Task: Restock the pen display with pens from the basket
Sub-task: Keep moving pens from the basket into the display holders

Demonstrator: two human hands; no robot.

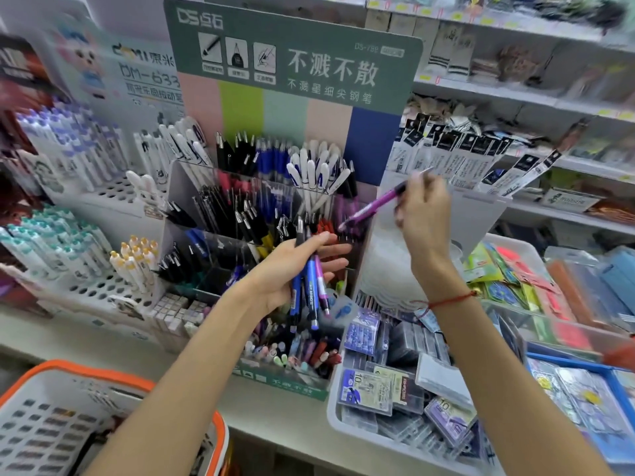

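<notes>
A tiered pen display (pixel 192 187) with clear compartments stands under a green sign, packed with black, blue, white, red and purple pens. In front of it my left hand (pixel 285 269) grips a bundle of pens (pixel 311 286), blue, black and purple, tips pointing down. My right hand (pixel 422 211) pinches a single purple pen (pixel 372 207) by its top. The pen slants down to the left, its tip over the compartment of purple pens. The white basket with an orange rim (pixel 113 371) sits at the bottom left, near my left forearm.
White pen racks (pixel 86 201) stand to the left of the display. A white bin (pixel 335 420) of boxed refills lies to the lower right. Blue trays (pixel 570 360) of stationery and stocked shelves (pixel 515 94) fill the right side.
</notes>
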